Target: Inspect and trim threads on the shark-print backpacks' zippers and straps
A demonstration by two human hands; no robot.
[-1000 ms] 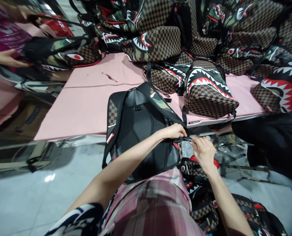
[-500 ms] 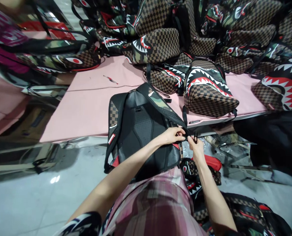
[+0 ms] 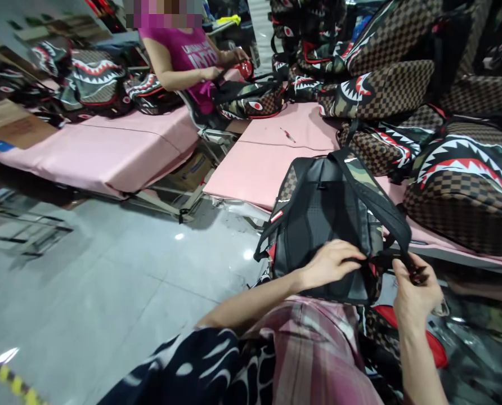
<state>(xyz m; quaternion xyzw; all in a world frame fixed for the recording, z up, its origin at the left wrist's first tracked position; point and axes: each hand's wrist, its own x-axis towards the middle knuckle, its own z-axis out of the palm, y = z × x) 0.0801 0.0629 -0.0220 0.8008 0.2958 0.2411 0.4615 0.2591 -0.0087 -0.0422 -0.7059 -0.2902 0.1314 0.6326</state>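
A black-backed backpack (image 3: 318, 225) with checkered and camouflage sides lies back-up, its lower edge at my lap and its top against the pink table. My left hand (image 3: 333, 264) is closed in a pinch on the black webbing at the backpack's lower right side. To its right, my right hand (image 3: 420, 289) is closed around the lower end of the black shoulder strap (image 3: 381, 211). Webbing stretches between the two hands. A small dark pointed tool also sits in my right fingers; its kind is blurred.
Checkered shark-mouth backpacks (image 3: 466, 191) crowd the pink table (image 3: 251, 169) on the right. A red-and-white pen-like tool (image 3: 287, 135) lies on it. Across the table, a person in a magenta shirt (image 3: 192, 56) handles another bag (image 3: 251, 98). A red-lined bag (image 3: 434, 343) is below my right hand.
The view has swung left, bringing the other person and a second pink table into sight. My hands have moved apart, with webbing now stretched between them.
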